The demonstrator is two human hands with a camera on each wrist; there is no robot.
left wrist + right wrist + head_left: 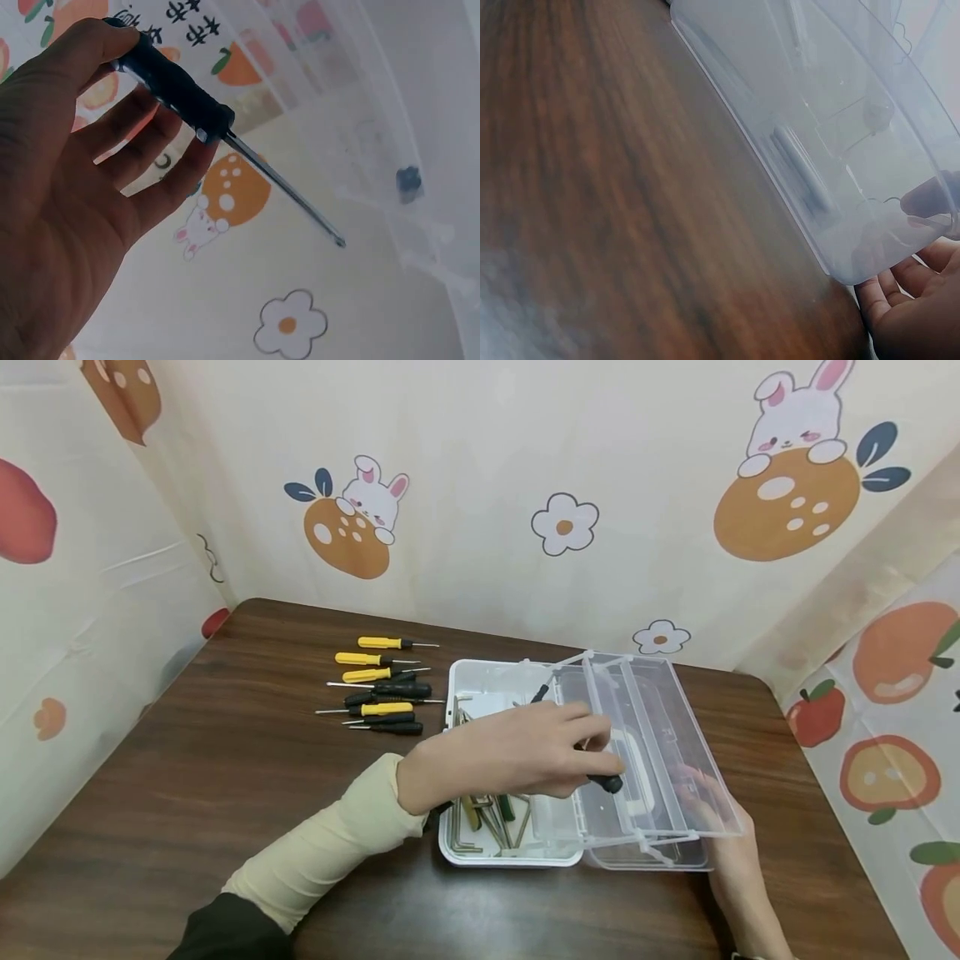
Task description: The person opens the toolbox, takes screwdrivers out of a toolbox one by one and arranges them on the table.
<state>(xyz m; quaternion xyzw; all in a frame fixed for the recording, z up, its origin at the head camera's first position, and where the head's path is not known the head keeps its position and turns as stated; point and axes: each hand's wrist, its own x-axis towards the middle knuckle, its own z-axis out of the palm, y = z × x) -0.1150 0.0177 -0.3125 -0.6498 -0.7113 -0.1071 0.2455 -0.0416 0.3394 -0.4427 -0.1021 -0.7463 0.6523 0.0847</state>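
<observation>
My left hand [517, 747] reaches over the white storage box [510, 862] and grips a screwdriver by its dark handle [180, 90]. Its bare metal shaft [285, 191] points away from the fingers in the left wrist view. At the right, my right hand [723, 827] holds the clear plastic lid [675, 727] by its near right corner, with thumb and fingers on either side of the wall. The lid is swung open beside the box. Inside the box lie several L-shaped hex keys [467, 847] and a yellow-handled piece [471, 814], partly hidden by my left forearm.
Several screwdrivers with yellow handles [378, 642] and black handles [397, 727] lie in a loose column left of the box. The brown wooden table [262, 735] meets a patterned curtain [480, 527] at its back edge.
</observation>
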